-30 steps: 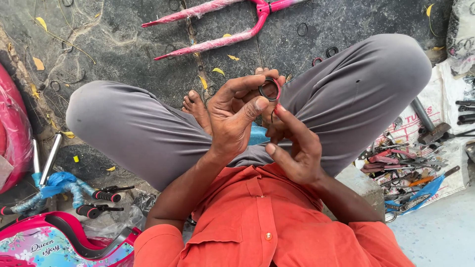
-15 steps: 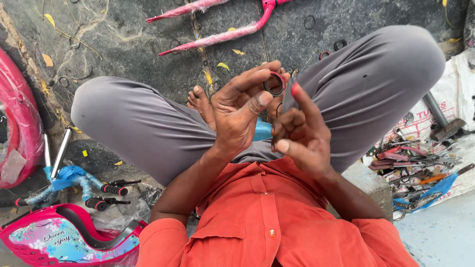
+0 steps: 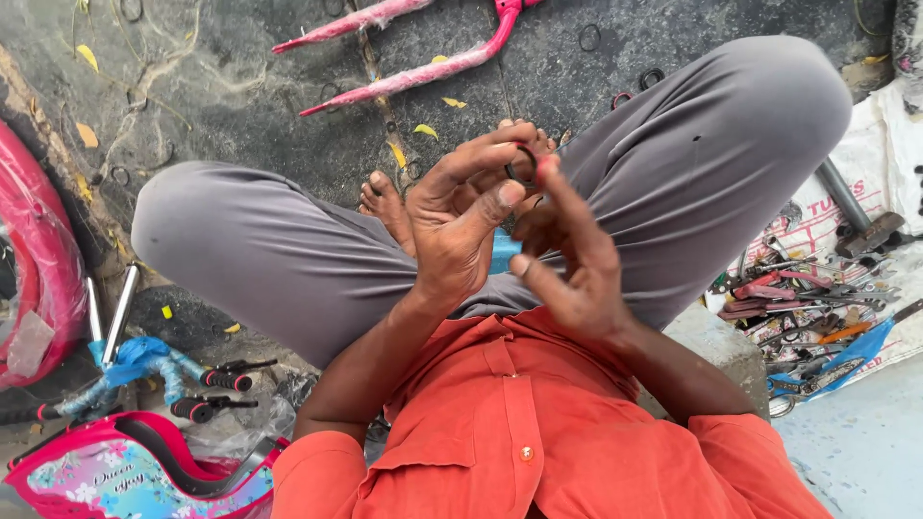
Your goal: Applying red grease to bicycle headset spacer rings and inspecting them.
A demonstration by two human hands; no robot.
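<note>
I sit cross-legged in grey trousers and an orange shirt. My left hand [image 3: 452, 226] is raised over my lap and pinches a small dark metal ring [image 3: 522, 165] between thumb and fingers. My right hand [image 3: 567, 259] is beside it, fingers spread, its index fingertip touching the ring from the right. A blue object [image 3: 502, 252] shows partly behind my hands, resting on my lap.
A pink bicycle fork [image 3: 423, 43] lies on the dark ground ahead. Several hand tools [image 3: 808, 298] and a hammer [image 3: 860, 216] lie on a white sack at right. Blue-wrapped handlebars [image 3: 144, 370], a pink tyre [image 3: 38, 269] and a pink printed panel [image 3: 125, 476] sit at left.
My right hand has opened its fingers and shifted a little right, leaving the ring pinched mainly by my left hand. The view has tilted slightly.
</note>
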